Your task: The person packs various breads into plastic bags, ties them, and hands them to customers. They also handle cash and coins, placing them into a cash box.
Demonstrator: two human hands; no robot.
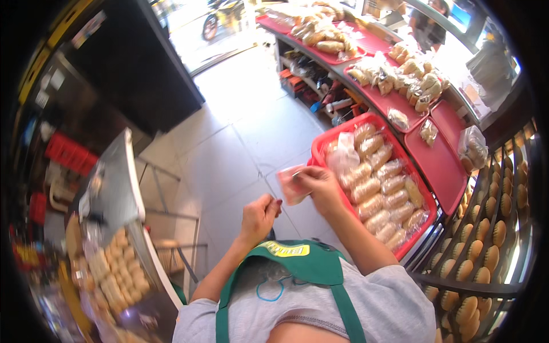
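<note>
Over the tiled floor, my right hand point(319, 184) pinches a thin pinkish sheet point(292, 182) that looks like a folded banknote. A small dark, shiny spot shows at its fingertips; what it is cannot be made out. To the left of the sheet, apart from it, is my left hand point(259, 214). Its fingers are curled in with the thumb against them, and nothing shows in its grasp. Just right of my right hand is a red plastic crate point(317, 148) holding rows of bread rolls point(369, 188) in clear bags. A crumpled clear plastic bag point(345, 156) rests on the rolls.
Red trays point(433, 158) with bagged bread line the right-hand counter. A rack of bread point(476, 240) stands at lower right. On the left is a metal-topped table point(113, 184) near unwrapped rolls point(124, 274). A person point(429, 25) stands beyond the counter. A motorcycle point(221, 19) is outside the doorway.
</note>
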